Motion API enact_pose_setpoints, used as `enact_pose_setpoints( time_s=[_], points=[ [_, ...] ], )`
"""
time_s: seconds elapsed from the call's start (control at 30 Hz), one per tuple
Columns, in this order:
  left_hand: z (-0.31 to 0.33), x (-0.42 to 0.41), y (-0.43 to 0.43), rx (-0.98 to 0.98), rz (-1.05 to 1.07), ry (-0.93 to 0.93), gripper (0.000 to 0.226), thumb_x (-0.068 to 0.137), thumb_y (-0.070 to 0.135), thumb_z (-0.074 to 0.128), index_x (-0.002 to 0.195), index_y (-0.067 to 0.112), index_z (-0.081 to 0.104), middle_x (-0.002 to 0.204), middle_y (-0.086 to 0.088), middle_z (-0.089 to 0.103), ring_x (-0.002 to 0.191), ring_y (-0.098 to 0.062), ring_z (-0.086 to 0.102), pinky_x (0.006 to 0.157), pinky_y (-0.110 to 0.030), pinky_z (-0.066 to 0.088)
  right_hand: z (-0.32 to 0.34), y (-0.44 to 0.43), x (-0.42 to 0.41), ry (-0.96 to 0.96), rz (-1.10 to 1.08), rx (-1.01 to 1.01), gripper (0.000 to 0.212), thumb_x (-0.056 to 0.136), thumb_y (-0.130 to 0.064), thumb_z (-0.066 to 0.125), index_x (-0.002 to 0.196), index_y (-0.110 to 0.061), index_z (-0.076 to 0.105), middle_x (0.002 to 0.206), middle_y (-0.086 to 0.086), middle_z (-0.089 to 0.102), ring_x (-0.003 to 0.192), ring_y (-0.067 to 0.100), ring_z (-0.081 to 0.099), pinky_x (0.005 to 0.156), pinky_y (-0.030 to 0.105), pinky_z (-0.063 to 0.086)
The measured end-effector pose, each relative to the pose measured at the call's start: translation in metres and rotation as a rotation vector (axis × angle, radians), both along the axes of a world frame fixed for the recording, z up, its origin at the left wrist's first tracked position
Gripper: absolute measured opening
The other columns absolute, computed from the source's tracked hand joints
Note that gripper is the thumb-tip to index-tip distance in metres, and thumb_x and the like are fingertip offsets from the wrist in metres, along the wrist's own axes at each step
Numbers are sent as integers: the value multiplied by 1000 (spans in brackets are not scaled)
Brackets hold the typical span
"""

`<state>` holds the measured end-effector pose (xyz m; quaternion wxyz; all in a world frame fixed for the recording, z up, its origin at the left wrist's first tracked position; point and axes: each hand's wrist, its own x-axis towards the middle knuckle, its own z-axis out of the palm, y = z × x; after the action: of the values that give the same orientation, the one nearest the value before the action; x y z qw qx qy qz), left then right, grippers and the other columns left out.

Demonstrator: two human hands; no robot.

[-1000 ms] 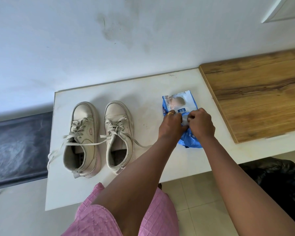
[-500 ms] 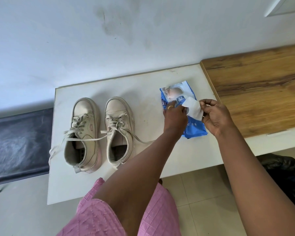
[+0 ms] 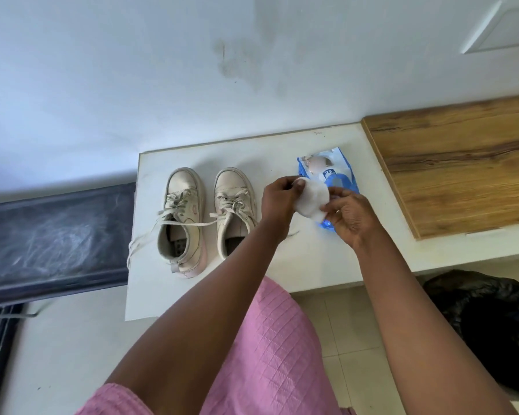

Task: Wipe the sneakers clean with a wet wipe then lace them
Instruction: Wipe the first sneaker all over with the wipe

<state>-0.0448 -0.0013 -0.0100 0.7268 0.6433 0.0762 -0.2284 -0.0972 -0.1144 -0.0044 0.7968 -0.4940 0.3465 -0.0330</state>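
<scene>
- Hands come first: the left hand (image 3: 277, 199) and the right hand (image 3: 349, 215) both pinch a white, soft, rounded wet wipe (image 3: 312, 200), left fingertips closed on its left edge, right thumb and fingers closed on its lower right corner.
- Half a second ago the wipe was a small flap just leaving the pack, held mostly by the right hand while the left pressed the pack down; now the wipe is fully out, spread wider, and stretched between the two hands above the table.
- The blue and white plastic wipe pack (image 3: 330, 172) lies flat on the white tabletop (image 3: 282, 265), partly hidden beneath the wipe and the right hand; no hand presses on it any more.
- The two hands now sit further left than before, nearer the shoes.
- A pair of cream leather sneakers (image 3: 189, 217) stands side by side on the left part of the tabletop, toes toward the wall, just left of the left hand; their off-white laces (image 3: 150, 238) are loose, one trailing over the table's left edge. They lie as they did earlier.
- A brown wood-grain board (image 3: 462, 169) covers the right part of the surface.
- A pale wall (image 3: 132, 70) with a grey smudge rises behind the table.
- A dark padded bench (image 3: 54, 235) stands to the left, a black plastic bag (image 3: 486, 324) on the tiled floor to the right.
- Pink quilted fabric (image 3: 270, 354) fills the foreground.
</scene>
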Motion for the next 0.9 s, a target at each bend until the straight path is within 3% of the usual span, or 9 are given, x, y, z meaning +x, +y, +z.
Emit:
enact_pose_setpoints(
  time_s=[0.1,0.23,0.37,0.47,0.57,0.67,0.8,0.87,0.9],
  points=[
    [18,-2,19,-7,38,-43,16,90,1,55,81,9,65,82,-4,65,86,-22,59,83,-38,50,18,24,-4,56,121,13,39,77,27,33,83,-2,58,81,13,60,74,24,58,70,34,52],
    [38,-8,51,-103,62,-77,19,91,-4,51,80,6,63,81,-7,63,78,-17,61,75,-25,55,36,52,-2,53,99,-26,40,76,23,26,76,-4,56,73,9,56,68,17,51,62,23,43],
    [48,-8,89,-112,85,-159,15,91,-6,51,88,2,64,80,-9,62,73,-14,62,69,-20,56,51,80,3,103,133,117,27,83,2,42,59,-11,47,61,4,51,53,15,47,49,22,33],
    [50,-3,115,-118,98,-159,16,93,-2,51,85,5,63,83,-9,63,71,-13,63,69,-20,56,55,100,10,110,209,133,22,87,2,54,67,-5,60,54,3,64,44,13,60,41,16,43],
    [49,4,138,-55,183,-131,11,94,-1,50,92,3,60,78,-9,64,59,-5,65,60,-15,53,45,108,18,131,124,26,20,81,15,54,76,-3,60,70,12,66,58,23,63,48,28,52],
    [44,2,149,118,47,-20,10,90,-3,54,84,2,61,73,-14,61,61,-16,64,57,-18,55,26,105,19,153,-17,-163,27,77,15,54,68,-11,58,78,10,61,79,27,58,68,36,51],
    [34,-7,135,231,-176,165,14,86,-6,55,78,6,56,84,-12,62,77,-21,62,83,-33,56,9,105,9,319,3,-537,24,84,7,48,69,-10,55,74,10,54,79,22,53,51,18,44],
    [29,-7,120,124,-53,320,21,87,-12,46,75,4,51,79,-10,56,76,-19,56,84,-31,54,0,106,6,399,21,-465,15,83,-2,48,70,-6,52,80,15,51,75,25,49,64,29,40],
    [27,-6,113,71,27,422,25,88,-14,39,72,4,49,74,-11,52,72,-18,51,74,-26,54,-3,108,3,419,38,-319,11,82,-11,49,72,-8,50,83,14,50,77,27,49,69,31,39]
  ],
)
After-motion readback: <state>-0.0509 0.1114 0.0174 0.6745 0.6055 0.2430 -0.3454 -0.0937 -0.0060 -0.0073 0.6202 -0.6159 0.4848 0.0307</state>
